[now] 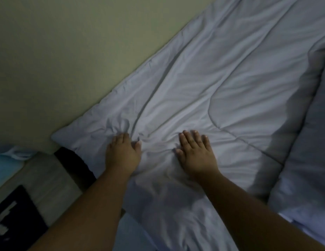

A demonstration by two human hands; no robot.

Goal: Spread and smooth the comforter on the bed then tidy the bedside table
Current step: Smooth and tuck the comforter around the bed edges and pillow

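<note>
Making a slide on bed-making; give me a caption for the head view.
Both hands, left and right, press flat on the wrinkled pale comforter beside the wall.

comforter (221,84): plain pale grey-white, stitched quilt lines | wall (67,42): plain beige-olive | far-left cloth (5,160): light blue | near-left dark item (14,214): black with white marks

The comforter (221,84) lies spread over the bed, its far edge against the wall (67,51). Both hands rest palm-down on it near its left corner: the left hand (122,153) nearer the wall, the right hand (195,153) beside it, apart. A pillow (310,142) lies right of the comforter. The floor (49,178) lies left of the bed
</note>
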